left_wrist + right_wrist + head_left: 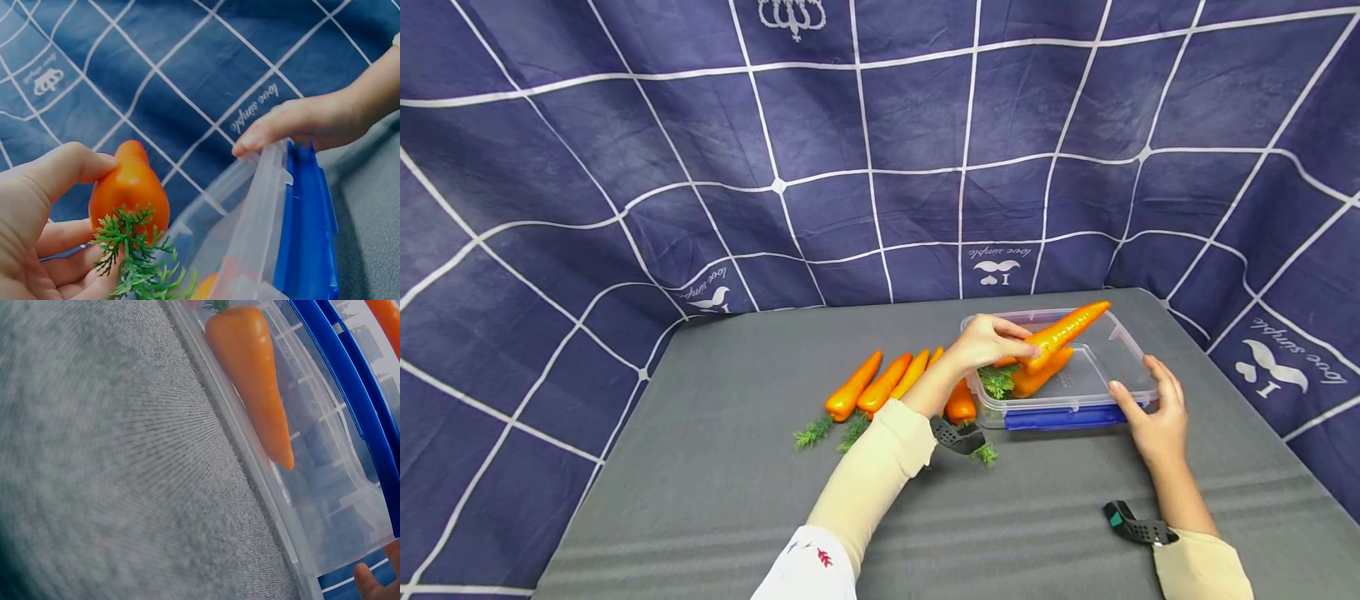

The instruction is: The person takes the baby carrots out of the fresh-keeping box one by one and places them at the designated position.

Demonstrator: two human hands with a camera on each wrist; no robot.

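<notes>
My left hand [988, 343] pinches an orange carrot [1071, 327] with green leaves near its leafy end, above a clear plastic food container [1120, 392]. In the left wrist view the carrot's thick end [132, 197] lies between thumb and fingers. Below it, another carrot [1045, 379] rests inside the container and shows through the wall in the right wrist view. My right hand [1159, 421] holds the container's front right corner, thumb at the front rim and fingers along the right side. A blue latch [1063, 417] runs along the container's front.
Several carrots [853, 387] with green tops lie on the grey tabletop [752, 358] left of the container, partly hidden by the left forearm. A blue checked cloth [820, 208] hangs behind the table and along both sides.
</notes>
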